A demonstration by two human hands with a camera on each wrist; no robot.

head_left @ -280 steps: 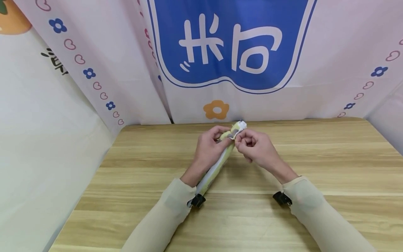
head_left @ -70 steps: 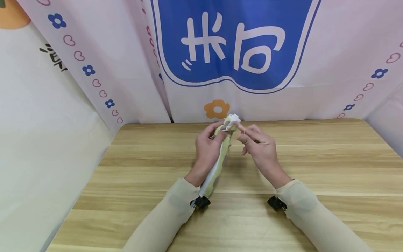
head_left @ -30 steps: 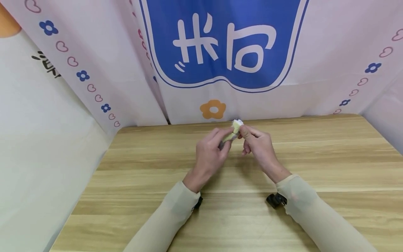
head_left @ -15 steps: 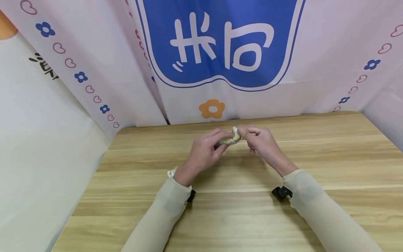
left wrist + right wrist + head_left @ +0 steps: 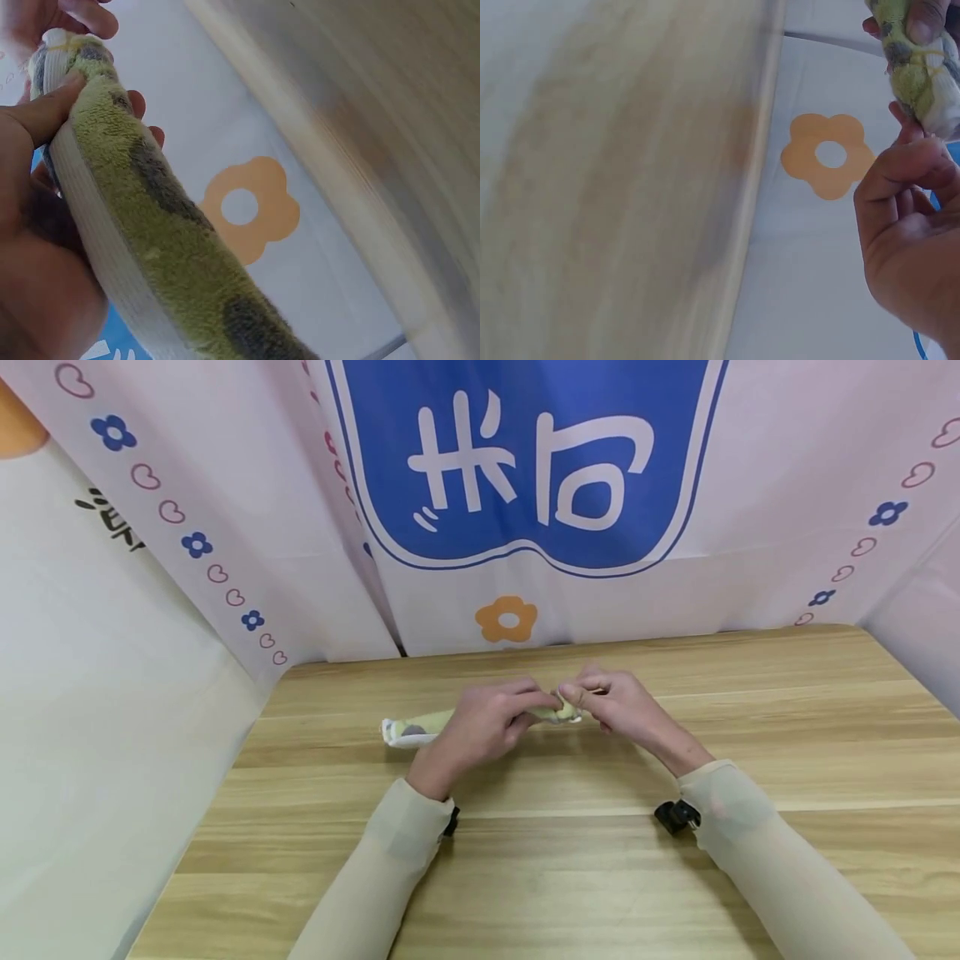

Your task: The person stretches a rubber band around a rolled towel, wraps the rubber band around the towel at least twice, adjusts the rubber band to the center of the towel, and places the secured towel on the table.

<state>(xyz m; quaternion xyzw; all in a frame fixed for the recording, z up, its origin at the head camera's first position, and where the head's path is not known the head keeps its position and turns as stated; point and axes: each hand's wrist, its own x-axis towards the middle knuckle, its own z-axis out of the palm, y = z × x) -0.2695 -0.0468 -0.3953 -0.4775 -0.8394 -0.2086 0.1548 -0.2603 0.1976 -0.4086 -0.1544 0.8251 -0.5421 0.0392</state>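
Observation:
A rolled towel [image 5: 422, 725], fuzzy green with grey patches and a white ribbed edge, lies crosswise just above the wooden table [image 5: 600, 877]. My left hand [image 5: 483, 727] grips its middle, with the thumb pressed on the pile in the left wrist view, where the towel [image 5: 150, 225] fills the frame. My right hand [image 5: 611, 702] pinches the roll's right end. In the right wrist view that towel end [image 5: 919, 71] has a thin yellowish band around it, and my right hand [image 5: 911, 232] curls just under it. The roll's left end sticks out past my left hand.
A printed cloth backdrop [image 5: 525, 468] with a blue emblem and an orange flower [image 5: 508, 618] hangs close behind the table's far edge. White cloth walls stand at both sides. Small black camera mounts [image 5: 677, 816] sit on my wrists.
The roll has swung from pointing away from me to lying crosswise, its free end now out to the left. Both hands have dropped slightly toward the table.

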